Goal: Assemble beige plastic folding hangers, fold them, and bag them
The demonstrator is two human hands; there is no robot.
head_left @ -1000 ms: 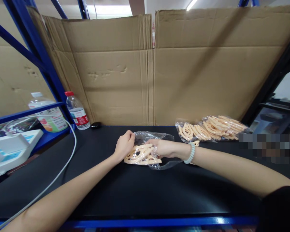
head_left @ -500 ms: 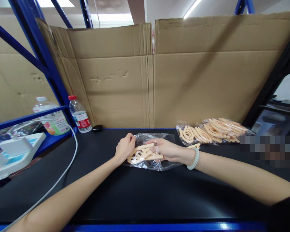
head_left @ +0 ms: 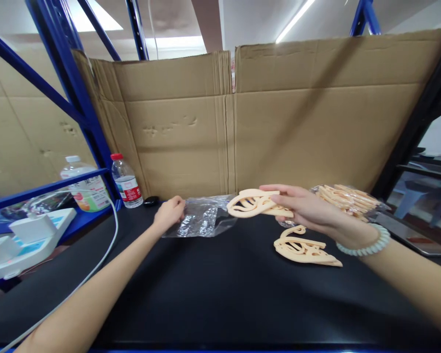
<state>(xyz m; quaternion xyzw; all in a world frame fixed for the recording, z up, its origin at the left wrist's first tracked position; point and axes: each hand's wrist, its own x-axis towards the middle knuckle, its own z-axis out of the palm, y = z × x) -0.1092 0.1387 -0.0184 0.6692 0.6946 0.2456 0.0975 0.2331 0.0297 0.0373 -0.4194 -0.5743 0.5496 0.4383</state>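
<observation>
My right hand (head_left: 303, 206), with a beaded bracelet at the wrist, grips a flat cream-coloured openwork piece (head_left: 246, 204) with curved strips, held above the table. Whether it is one piece or a few stacked, I cannot tell. Below it, a similar cream openwork piece (head_left: 305, 250) lies on the black table, a curled end pointing up. My left hand (head_left: 170, 214) has its fingers closed on the left edge of a clear plastic bag (head_left: 200, 218), which lies flat on the table and looks empty.
Behind my right hand lies a filled clear bag of cream pieces (head_left: 347, 198). A red-capped water bottle (head_left: 127, 184) and a small black object (head_left: 151, 201) stand at the back left. At left are a power strip (head_left: 40, 240) and a white cable (head_left: 103, 255). Cardboard (head_left: 301, 132) walls the back.
My right hand has drawn the cream openwork piece out of the plastic bag and moved right. A similar piece now shows fully on the table. My left hand and the bag have shifted left.
</observation>
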